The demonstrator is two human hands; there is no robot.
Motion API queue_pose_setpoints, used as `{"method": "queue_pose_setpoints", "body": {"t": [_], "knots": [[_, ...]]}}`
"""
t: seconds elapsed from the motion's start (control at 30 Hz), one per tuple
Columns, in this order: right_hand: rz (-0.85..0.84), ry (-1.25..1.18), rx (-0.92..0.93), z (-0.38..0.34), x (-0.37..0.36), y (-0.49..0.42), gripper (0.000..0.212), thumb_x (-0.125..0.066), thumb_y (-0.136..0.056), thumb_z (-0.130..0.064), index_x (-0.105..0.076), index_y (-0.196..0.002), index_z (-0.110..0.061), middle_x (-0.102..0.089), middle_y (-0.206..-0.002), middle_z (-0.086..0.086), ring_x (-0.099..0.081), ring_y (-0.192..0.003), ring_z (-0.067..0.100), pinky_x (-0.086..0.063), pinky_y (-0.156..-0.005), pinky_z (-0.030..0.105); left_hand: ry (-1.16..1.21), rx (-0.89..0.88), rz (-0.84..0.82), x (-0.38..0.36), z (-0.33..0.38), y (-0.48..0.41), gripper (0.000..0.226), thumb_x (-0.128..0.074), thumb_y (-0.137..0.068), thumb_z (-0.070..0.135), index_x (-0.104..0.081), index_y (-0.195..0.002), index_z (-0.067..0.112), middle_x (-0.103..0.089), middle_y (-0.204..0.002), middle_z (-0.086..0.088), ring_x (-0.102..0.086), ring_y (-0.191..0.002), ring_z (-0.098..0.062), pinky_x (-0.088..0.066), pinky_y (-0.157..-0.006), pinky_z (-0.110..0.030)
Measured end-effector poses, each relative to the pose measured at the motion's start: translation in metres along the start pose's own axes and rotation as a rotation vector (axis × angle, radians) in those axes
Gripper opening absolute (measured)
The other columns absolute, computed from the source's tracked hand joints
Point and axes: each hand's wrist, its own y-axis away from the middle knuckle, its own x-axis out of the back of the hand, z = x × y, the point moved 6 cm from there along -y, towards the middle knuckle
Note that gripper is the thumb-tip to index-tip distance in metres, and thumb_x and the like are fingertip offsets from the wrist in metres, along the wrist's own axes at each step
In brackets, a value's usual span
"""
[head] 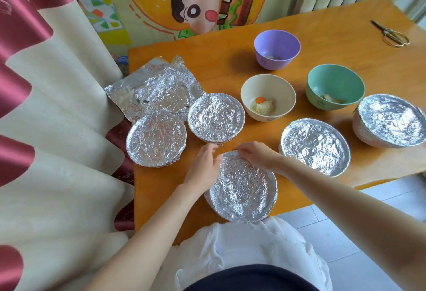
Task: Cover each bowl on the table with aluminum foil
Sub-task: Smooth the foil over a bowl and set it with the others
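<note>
My table (pixel 226 64) is a warm orange-brown, and on it I see a lilac bowl (pixel 276 47), a cream bowl (pixel 284 93) and a sea-green bowl (pixel 334 82). The foil (pixel 244 187) before me is crinkled silver, the scissors (pixel 391 33) are gold, and the curtain (pixel 46 106) is cream with wine-red scallops.

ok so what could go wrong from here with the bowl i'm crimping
The nearest foil-covered bowl sits close to the front edge of the table, and the left hand and right hand pinch its far rim, so a pull toward you might slide it off. The left covered bowl seems to overhang the side edge; an elbow could knock it.
</note>
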Motion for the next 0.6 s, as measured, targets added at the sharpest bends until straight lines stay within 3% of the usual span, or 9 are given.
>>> {"method": "queue_pose_setpoints", "body": {"t": [0.1,0.2,0.33,0.4,0.5,0.6], "knots": [[0.085,0.033,0.029,0.003,0.006,0.003,0.024,-0.048,-0.098,-0.014,-0.067,-0.11,-0.008,-0.068,-0.089,0.004,-0.055,-0.078,0.014,-0.035,-0.068,0.023,-0.033,0.097,-0.043,-0.003,-0.021,0.01,0.039,-0.044,-0.098,0.03,-0.039,-0.132,0.012,-0.047,-0.127,-0.005,-0.049,-0.111,-0.018,-0.043,-0.095,-0.032],[0.123,0.04,0.035,0.003,0.005,0.005,0.022,-0.048,-0.097,-0.012,-0.068,-0.106,-0.008,-0.065,-0.084,0.004,-0.056,-0.077,0.019,-0.037,-0.07,0.026,-0.03,0.083,-0.04,-0.007,-0.027,0.013,0.03,-0.043,-0.099,0.021,-0.046,-0.127,0.009,-0.053,-0.122,-0.007,-0.049,-0.11,-0.021,-0.043,-0.093,-0.034],[0.196,0.054,-0.007,0.004,0.002,0.007,0.027,-0.044,-0.098,-0.01,-0.065,-0.116,-0.007,-0.068,-0.11,0.009,-0.06,-0.101,0.027,-0.042,-0.083,0.031,-0.008,0.065,0.045,0.002,-0.023,0.002,0.027,-0.042,-0.099,0.012,-0.052,-0.124,0.008,-0.057,-0.119,-0.008,-0.052,-0.107,-0.021,-0.044,-0.089,-0.03],[0.237,0.029,-0.032,0.007,0.0,0.011,0.028,-0.042,-0.098,-0.008,-0.063,-0.117,-0.006,-0.067,-0.111,0.011,-0.06,-0.101,0.028,-0.042,-0.08,0.03,0.025,0.071,0.08,0.009,-0.022,-0.004,0.027,-0.044,-0.098,0.012,-0.051,-0.124,0.009,-0.058,-0.118,-0.007,-0.055,-0.105,-0.019,-0.045,-0.089,-0.028],[0.254,0.017,-0.067,0.013,-0.003,0.017,0.028,-0.04,-0.098,-0.008,-0.06,-0.118,-0.007,-0.067,-0.108,0.012,-0.061,-0.098,0.029,-0.043,-0.076,0.031,0.059,0.113,0.085,0.014,-0.022,-0.007,0.031,-0.044,-0.099,0.019,-0.045,-0.128,0.007,-0.057,-0.118,-0.005,-0.055,-0.104,-0.018,-0.046,-0.088,-0.028],[0.259,0.037,-0.043,0.012,-0.002,0.018,0.03,-0.04,-0.098,-0.008,-0.053,-0.125,-0.007,-0.063,-0.121,0.009,-0.058,-0.11,0.027,-0.045,-0.09,0.034,0.05,0.215,0.01,0.01,-0.029,-0.003,0.038,-0.032,-0.102,0.032,-0.046,-0.123,0.005,-0.055,-0.11,-0.007,-0.053,-0.101,-0.022,-0.043,-0.086,-0.033]]}}
